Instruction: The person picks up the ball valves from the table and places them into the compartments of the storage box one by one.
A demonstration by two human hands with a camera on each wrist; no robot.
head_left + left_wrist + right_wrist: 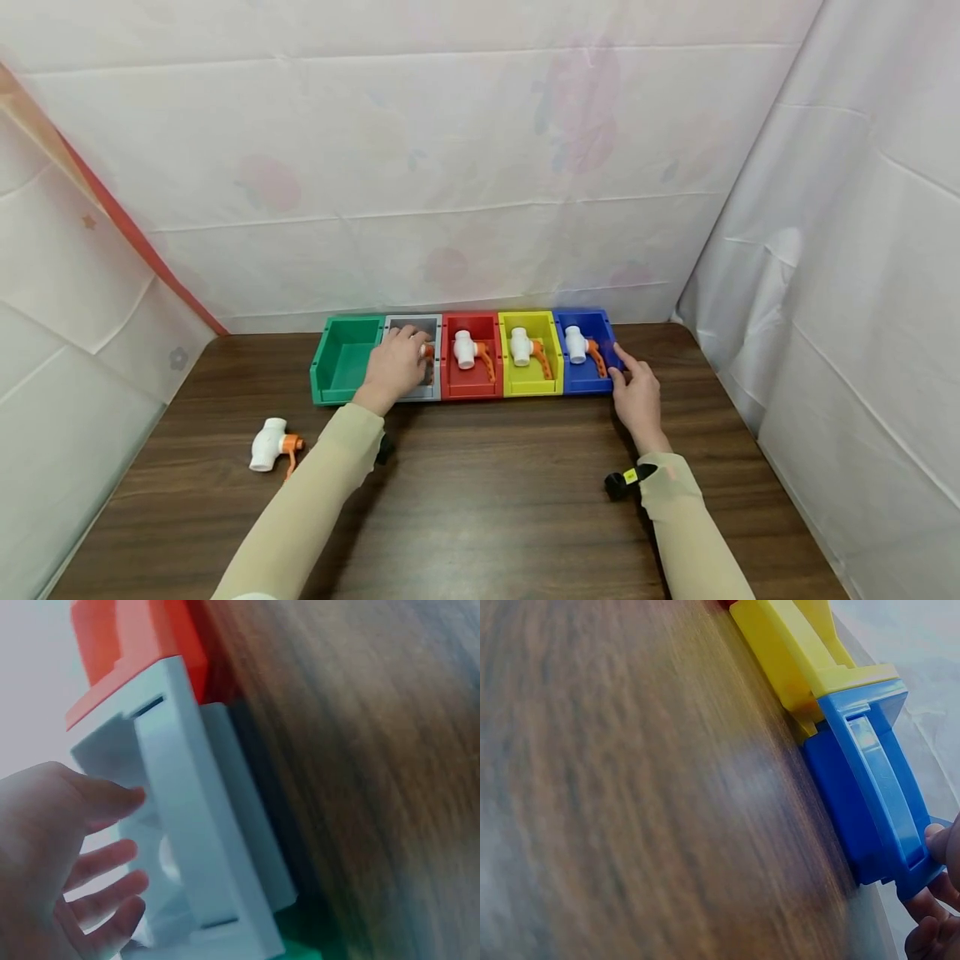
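Note:
Over the grey bin [414, 320] is my left hand [395, 367], its fingers spread and loosely bent. Inside that bin lies a white ball valve [169, 859] with an orange handle, mostly hidden by the hand in the head view; the left wrist view shows the fingertips apart from it. My right hand [637, 398] grips the right side of the blue bin [885, 795], thumb on its rim and fingers curled outside. Similar valves lie in the red bin: valve [465, 350]; the yellow bin: valve [521, 347]; and the blue bin: valve [577, 345].
A green bin [348, 358] stands at the left end of the row, with nothing visible in it. Another white valve [267, 445] with an orange handle lies on the brown wooden table [480, 508], left of the left forearm. White cloth [465, 167] hangs behind and at both sides.

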